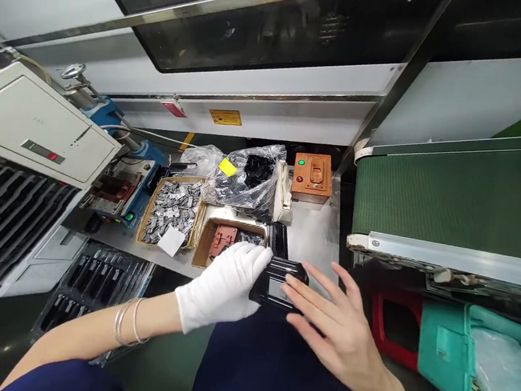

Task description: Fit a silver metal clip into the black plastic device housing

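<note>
The black case (273,285) sits at the middle, held in front of the near edge of the metal table (315,233) and above the lap (271,353). The gloved left hand (227,279), at its 9 o'clock, grips one end with the thumb side up; the bare right hand (340,324), at its 4 o'clock, is spread flat and grasps nothing, its fingers (310,296) over the grey panel (277,289), though whether they press on it or merely hover I cannot tell. With only one hand gripping, the likeliest trouble is a slip: smooth glove cloth on glossy plastic could let the case tip toward the lap if the free end were pushed. Bare fingertips might also leave smudges on the panel. A second black case (279,238) lies just beyond at 12 o'clock, so a careless swing forward could knock the two together and scratch them. At 10 o'clock, the small carton (196,254) is close to the left hand and might be nudged by the wrist; the larger carton of metal clips (172,201), farther out that way, could spill if shoved
</note>
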`<move>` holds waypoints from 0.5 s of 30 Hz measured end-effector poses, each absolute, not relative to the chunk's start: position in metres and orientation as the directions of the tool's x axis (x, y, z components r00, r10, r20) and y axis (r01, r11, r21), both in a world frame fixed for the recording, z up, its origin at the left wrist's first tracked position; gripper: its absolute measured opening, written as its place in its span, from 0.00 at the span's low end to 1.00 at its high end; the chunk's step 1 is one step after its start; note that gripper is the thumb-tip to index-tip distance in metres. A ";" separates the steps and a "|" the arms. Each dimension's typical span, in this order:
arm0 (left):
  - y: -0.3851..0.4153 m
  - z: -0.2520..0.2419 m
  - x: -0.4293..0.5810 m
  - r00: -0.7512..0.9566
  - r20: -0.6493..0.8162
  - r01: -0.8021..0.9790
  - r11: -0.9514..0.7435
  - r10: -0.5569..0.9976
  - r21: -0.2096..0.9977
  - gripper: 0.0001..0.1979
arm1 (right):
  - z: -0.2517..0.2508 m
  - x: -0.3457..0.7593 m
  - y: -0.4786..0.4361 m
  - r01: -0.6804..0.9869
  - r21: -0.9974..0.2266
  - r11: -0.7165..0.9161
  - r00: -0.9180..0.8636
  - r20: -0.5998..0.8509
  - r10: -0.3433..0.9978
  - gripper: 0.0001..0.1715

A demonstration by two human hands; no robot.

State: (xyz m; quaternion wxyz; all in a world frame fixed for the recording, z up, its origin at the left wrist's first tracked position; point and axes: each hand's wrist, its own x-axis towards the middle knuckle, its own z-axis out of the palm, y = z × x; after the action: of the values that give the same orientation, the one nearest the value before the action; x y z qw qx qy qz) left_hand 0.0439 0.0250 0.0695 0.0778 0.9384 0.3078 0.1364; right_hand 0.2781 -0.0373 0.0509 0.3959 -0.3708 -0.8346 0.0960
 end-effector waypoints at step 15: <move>0.002 0.072 0.049 0.673 0.121 0.739 -0.669 0.729 -0.078 0.34 | 0.013 0.255 -0.049 -0.053 -0.968 -0.245 -0.136 -0.236 0.962 0.24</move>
State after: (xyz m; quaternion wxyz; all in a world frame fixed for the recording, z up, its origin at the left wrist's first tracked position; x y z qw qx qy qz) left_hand 0.0489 0.0018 0.0722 -0.0605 0.9127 0.4022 0.0398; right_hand 0.2555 -0.0488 0.0132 0.4195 -0.5061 -0.4490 0.6053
